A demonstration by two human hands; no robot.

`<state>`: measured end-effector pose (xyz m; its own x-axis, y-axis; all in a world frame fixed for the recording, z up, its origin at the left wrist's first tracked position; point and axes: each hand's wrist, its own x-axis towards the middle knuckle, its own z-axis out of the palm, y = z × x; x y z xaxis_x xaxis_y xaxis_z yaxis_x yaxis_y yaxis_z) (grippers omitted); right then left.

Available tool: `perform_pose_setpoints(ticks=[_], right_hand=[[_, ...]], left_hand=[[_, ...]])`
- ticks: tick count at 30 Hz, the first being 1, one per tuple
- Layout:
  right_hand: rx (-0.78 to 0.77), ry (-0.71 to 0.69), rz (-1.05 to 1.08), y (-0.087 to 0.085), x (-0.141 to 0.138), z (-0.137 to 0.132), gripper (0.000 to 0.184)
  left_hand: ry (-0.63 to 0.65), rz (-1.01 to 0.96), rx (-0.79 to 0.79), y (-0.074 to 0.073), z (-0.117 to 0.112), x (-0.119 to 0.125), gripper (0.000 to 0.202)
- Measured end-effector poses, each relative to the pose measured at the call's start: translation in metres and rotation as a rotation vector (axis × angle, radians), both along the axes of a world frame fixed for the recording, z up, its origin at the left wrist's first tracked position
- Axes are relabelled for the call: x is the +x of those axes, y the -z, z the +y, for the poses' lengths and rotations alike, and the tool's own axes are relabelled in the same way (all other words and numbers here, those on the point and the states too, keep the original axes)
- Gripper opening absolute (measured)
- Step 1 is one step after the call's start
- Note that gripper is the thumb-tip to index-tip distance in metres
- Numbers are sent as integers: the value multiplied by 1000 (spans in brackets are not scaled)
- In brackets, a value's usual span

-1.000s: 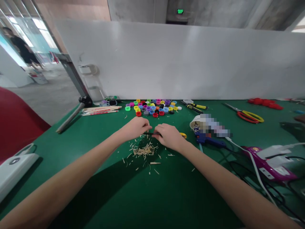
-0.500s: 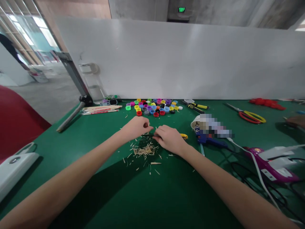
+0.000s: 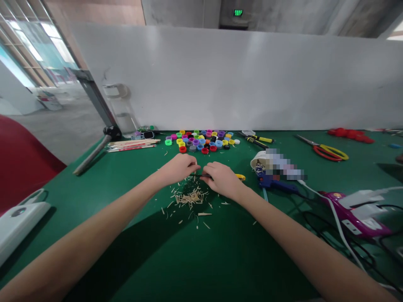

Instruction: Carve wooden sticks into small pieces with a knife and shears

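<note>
My left hand point(image 3: 181, 167) is closed in a pinch on a thin, pale wooden stick point(image 3: 195, 172), of which only a short bit shows below the fingertips. Across from it, my right hand point(image 3: 222, 178) is wrapped round a utility knife; its yellow handle end point(image 3: 240, 177) sticks out behind the hand, and a thin dark blade point(image 3: 203, 175) points toward the stick. Most of the handle is covered by my fingers. Below both hands lies a pile of wood shavings and short slivers point(image 3: 190, 197) on the green table point(image 3: 195, 260).
Colourful bottle caps point(image 3: 201, 142) are spread behind my hands. To the left lie packed wooden sticks point(image 3: 132, 144) and a white box point(image 3: 23, 224). On the right are pliers point(image 3: 258, 142), a blue glue gun point(image 3: 278, 184), scissors point(image 3: 330, 151) and a purple power strip point(image 3: 355, 216) with cables.
The fingers of both hands have shifted slightly, and more of the stick and dark blade shows between them. The whole view has moved a little; the pile looks much the same.
</note>
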<state>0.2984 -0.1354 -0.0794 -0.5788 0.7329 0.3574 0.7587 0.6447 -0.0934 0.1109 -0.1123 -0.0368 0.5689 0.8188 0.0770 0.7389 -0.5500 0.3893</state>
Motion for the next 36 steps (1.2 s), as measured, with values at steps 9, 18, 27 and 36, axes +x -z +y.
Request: perform_pose_setpoints(ticks=[9, 18, 27, 36], right_hand=[[-48, -9, -43, 4, 0, 1, 12], [-42, -20, -84, 6, 0, -4, 13], [83, -7, 18, 6, 4, -5, 15], [79, 37, -52, 0, 0, -3, 15]], left_hand=[[190, 51, -37, -6, -1, -2, 30], [145, 59, -103, -5, 4, -5, 29], [-67, 63, 5, -4, -1, 1, 37], [-83, 61, 44, 6, 1, 4, 33]])
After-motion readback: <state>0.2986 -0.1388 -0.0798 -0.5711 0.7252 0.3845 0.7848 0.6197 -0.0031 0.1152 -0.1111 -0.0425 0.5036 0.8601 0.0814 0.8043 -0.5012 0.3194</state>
